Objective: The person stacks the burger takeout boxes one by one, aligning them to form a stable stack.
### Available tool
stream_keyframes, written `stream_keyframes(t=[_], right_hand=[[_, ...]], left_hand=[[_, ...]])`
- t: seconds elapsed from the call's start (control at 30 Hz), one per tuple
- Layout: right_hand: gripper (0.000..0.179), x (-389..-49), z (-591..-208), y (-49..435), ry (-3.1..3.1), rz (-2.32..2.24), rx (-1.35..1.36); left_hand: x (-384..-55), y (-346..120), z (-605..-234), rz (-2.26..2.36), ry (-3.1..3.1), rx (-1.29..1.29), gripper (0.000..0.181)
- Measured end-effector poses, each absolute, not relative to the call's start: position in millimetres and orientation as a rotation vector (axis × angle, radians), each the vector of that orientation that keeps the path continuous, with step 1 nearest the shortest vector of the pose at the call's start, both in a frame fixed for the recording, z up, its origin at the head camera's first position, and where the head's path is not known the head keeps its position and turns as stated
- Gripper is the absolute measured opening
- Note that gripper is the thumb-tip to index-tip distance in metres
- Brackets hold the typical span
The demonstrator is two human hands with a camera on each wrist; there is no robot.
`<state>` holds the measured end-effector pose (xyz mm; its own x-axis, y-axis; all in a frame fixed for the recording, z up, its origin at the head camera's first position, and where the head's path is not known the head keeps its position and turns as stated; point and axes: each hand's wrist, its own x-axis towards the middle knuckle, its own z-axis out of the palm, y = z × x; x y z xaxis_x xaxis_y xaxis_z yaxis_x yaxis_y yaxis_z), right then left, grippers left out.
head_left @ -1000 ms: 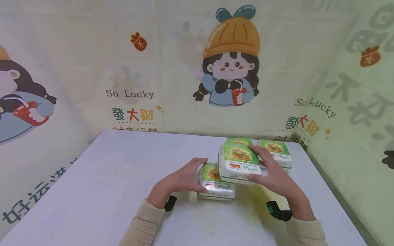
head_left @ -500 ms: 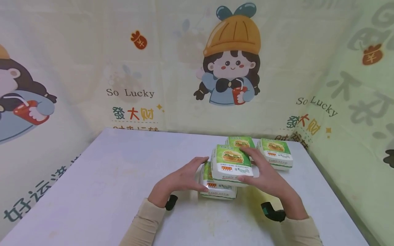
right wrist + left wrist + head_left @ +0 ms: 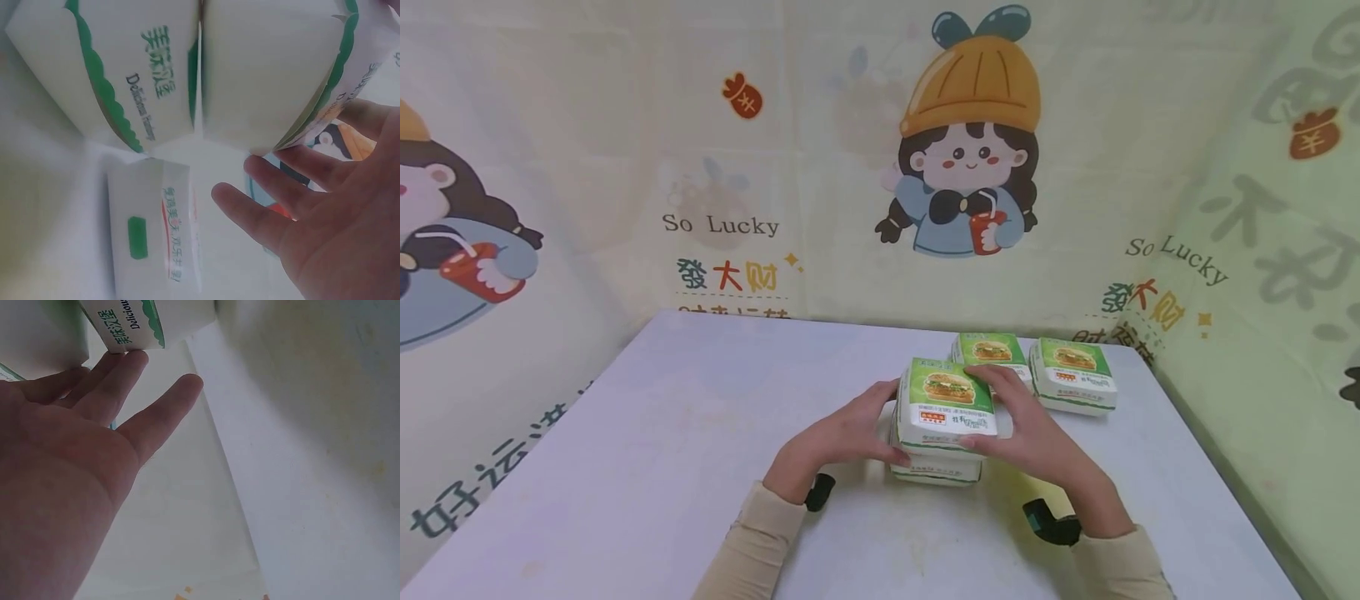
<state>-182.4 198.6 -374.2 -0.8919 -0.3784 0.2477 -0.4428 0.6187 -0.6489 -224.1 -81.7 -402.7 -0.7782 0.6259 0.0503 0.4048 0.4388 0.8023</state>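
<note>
Upper burger box [image 3: 947, 404] directly over the lower burger box [image 3: 936, 475]
My right hand [image 3: 1037, 437] grasps it, thumb to fingers; my left hand [image 3: 842, 429] holds the lower burger box; white, green-topped, burger picture up

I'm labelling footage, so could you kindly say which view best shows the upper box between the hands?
The head view: the upper box shows its printed top and front. The right wrist view shows a cropped side; the left wrist view, only a part.
</note>
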Motion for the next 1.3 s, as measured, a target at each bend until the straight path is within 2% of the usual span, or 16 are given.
stream_keyframes(t=[0.53, 1.3], right_hand=[[0.088, -183.1, -378.6, 190.9, -2.805, 1.074, 0.646], [0.09, -180.2, -375.9, 189.2, -2.838, 1.019, 0.618]], left_hand=[[-228.8, -82.7, -408.9, 1.361, 2.327, 0.916, 0.108], [-227.0, -84.3, -409.2, 1.335, 2.331, 0.927, 0.107]])
